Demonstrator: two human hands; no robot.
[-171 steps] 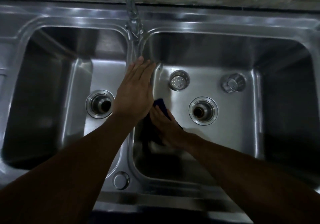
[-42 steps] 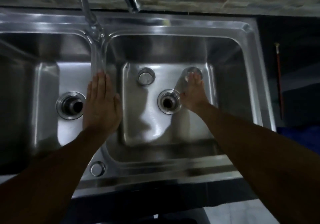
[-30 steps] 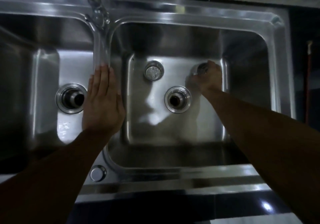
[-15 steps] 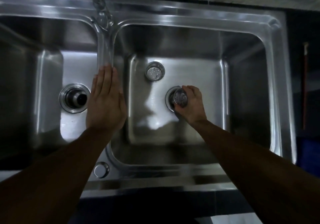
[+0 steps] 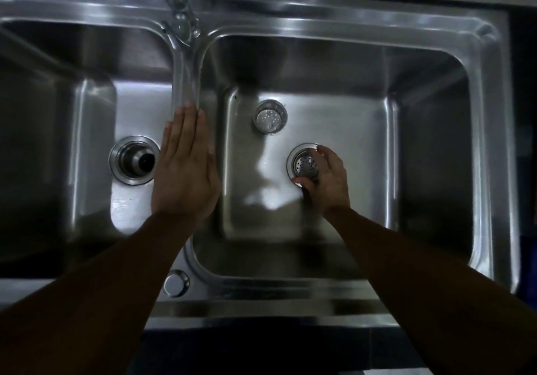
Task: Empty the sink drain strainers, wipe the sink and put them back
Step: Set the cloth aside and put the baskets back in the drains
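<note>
First strainer [image 5: 304, 165] at drain [image 5: 291, 153]; second strainer [image 5: 270, 117] apart

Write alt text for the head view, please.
Right hand holds a strainer at the right basin's drain; a second strainer lies loose farther back. Left hand rests flat on the divider; the left drain has no strainer.

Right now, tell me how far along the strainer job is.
Emptying looks done: the strainer in the right drain and the second strainer, loose on the basin floor, both show bare holes. In hand: the right hand grips the first; the left hand rests flat on the divider. Left: the left drain has no strainer; wiping I cannot confirm.
</note>
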